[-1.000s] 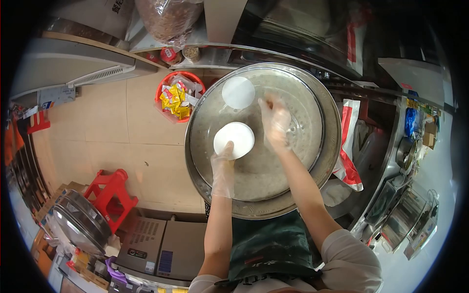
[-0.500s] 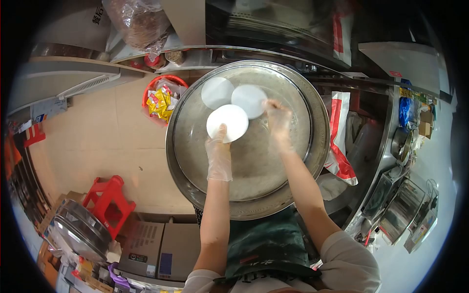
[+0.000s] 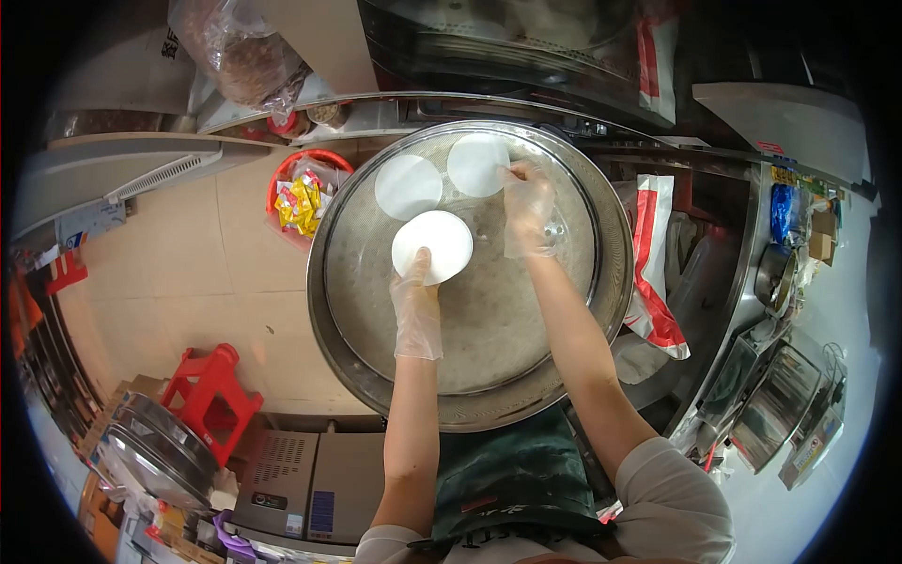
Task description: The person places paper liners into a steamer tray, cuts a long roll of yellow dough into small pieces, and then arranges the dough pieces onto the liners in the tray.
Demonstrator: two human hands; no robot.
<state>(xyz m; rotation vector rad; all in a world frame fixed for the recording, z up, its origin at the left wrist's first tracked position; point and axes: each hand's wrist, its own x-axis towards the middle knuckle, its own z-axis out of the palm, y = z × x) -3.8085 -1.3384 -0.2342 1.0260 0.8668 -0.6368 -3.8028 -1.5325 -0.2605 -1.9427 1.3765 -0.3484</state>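
A stack of round white paper sheets [image 3: 440, 242] is in my left hand [image 3: 414, 299], with the thumb on top and the fingers hidden beneath. Ahead and to the right, my gloved right hand [image 3: 529, 209] pinches the right edge of a single thin paper round [image 3: 477, 165] at the far side of a wide round metal tray [image 3: 507, 329]. Another paper round [image 3: 408, 187] lies flat on the tray, left of that one. Both hands wear clear plastic gloves.
A red basket [image 3: 280, 174] with yellow packets is left of the tray. A red stool [image 3: 218, 390] is on the tiled floor at lower left. On the right lie a red-and-white bag [image 3: 650, 273] and a counter with metal containers. A metal appliance [image 3: 291, 479] stands near my left arm.
My right hand has carried a paper round up and away to the tray's far part, off the stack. The left hand with the stack has shifted slightly down.
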